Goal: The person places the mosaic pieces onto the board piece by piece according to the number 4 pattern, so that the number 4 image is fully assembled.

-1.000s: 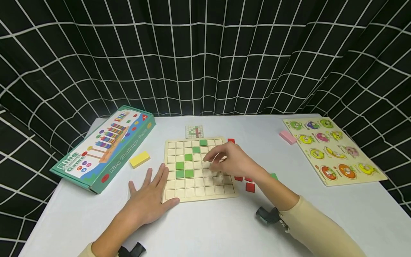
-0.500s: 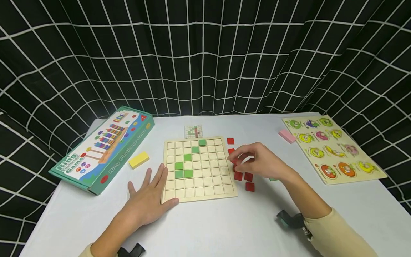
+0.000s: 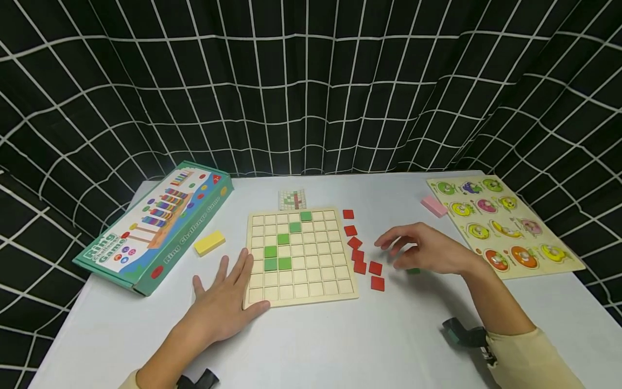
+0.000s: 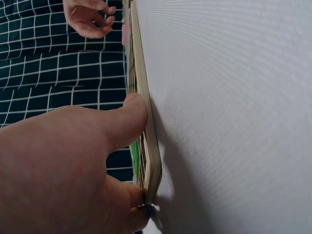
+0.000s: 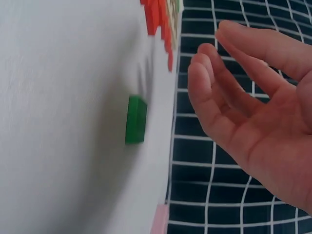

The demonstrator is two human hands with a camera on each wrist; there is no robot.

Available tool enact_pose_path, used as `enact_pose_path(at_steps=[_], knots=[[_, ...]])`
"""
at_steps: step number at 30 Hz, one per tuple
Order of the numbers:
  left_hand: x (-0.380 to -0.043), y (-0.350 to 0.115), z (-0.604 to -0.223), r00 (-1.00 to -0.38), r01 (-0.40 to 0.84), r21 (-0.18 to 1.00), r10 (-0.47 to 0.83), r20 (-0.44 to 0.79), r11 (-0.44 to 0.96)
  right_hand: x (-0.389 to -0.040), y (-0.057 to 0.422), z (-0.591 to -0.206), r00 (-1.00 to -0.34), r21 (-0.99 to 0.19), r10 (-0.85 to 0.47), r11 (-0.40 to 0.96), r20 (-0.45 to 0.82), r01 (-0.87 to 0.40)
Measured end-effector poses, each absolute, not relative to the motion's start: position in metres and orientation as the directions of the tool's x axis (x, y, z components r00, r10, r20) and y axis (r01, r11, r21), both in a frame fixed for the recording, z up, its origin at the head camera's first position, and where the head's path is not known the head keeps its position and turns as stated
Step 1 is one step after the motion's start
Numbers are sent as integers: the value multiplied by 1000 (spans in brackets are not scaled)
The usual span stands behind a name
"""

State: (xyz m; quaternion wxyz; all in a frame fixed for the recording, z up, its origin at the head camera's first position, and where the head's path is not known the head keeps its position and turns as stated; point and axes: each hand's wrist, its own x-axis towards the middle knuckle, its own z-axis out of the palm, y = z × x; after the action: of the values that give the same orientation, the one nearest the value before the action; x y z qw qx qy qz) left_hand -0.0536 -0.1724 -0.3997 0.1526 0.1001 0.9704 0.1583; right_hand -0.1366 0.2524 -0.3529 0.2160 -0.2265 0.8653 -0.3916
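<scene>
A loose green tile (image 3: 413, 270) lies on the table (image 3: 311, 346), to the right of the wooden grid board (image 3: 311, 275) and beneath your right hand (image 3: 430, 251). That hand is by far the nearer. From your head camera it covers part of the tile, so you cannot tell a long axis; from your right wrist, a gap shows between the tile and your fingers.

Your right hand hovers, holding nothing, its fingers loosely bent, thumb apart from the index fingertip, the hand reaching inward from the right. Seven red tiles (image 3: 357, 255) lie scattered between it and the board.

Your left hand (image 3: 221, 305) is well apart, across the board from the loose tile. Its fingers spread wide, fingertips at the board's left edge and thumb against the near-left corner. Six green tiles (image 3: 283, 239) sit in the board's squares.
</scene>
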Motion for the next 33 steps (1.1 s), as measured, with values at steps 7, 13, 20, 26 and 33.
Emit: enact_pose_path(at_steps=[7, 13, 20, 26, 33], knots=[[-54, -172, -400, -933, 145, 336, 242, -267, 931, -142, 271, -360, -782, -785, -584, 581, -218, -215], [-53, -172, -399, -935, 151, 328, 242, -258, 932, -146, 280, -366, -778, -772, -582, 599, -235, -215], [-53, -173, -398, -936, 147, 332, 239, -257, 932, -149, 286, -370, -782, -740, -559, 643, -277, -198], [-53, -173, -399, -934, 149, 326, 241, -263, 934, -150, 293, -372, -770, -735, -564, 650, -299, -191], [-54, -173, -399, -934, 153, 328, 245, -259, 932, -150, 297, -372, -769, -712, -550, 678, -326, -183]])
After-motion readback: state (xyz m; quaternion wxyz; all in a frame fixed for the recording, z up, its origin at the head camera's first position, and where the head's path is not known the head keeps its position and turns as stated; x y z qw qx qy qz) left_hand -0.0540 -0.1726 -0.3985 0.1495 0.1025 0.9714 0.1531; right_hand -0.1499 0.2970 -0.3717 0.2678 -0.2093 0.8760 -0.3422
